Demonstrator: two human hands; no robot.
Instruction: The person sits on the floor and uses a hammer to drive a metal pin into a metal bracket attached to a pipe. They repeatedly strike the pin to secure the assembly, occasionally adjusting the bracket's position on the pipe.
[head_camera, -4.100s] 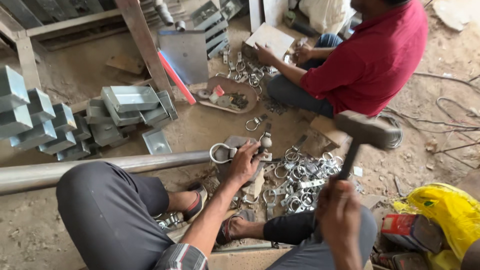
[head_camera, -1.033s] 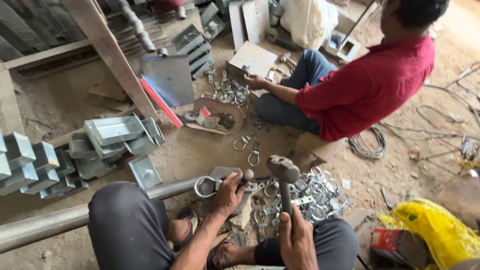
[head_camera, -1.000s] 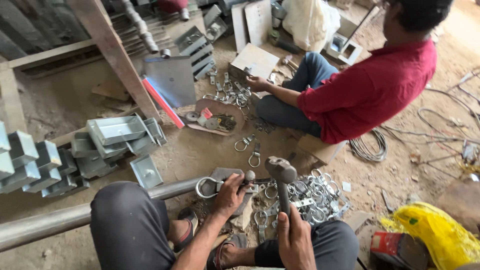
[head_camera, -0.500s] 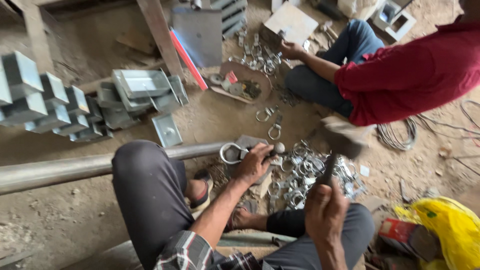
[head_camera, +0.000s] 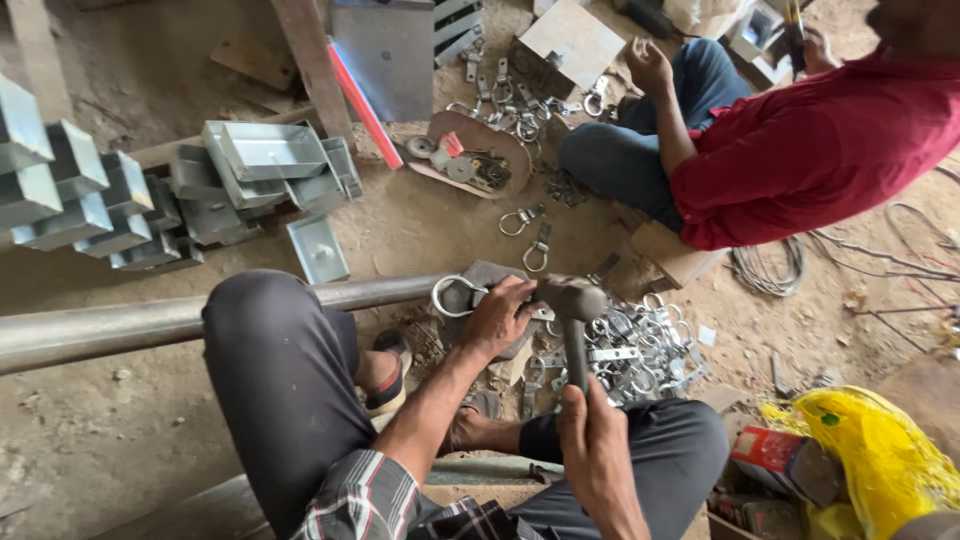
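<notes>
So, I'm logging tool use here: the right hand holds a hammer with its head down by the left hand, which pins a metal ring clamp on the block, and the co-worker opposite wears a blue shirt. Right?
Not quite. The co-worker's shirt is red; only the trousers are blue, as the head view shows. The rest stands: the right hand holds the hammer with its head down by the left hand, which pins the ring clamp on the block.

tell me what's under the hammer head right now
The hammer head sits right beside the left hand, which pins a metal ring clamp on a flat block. The spot directly beneath the head is covered.
</notes>
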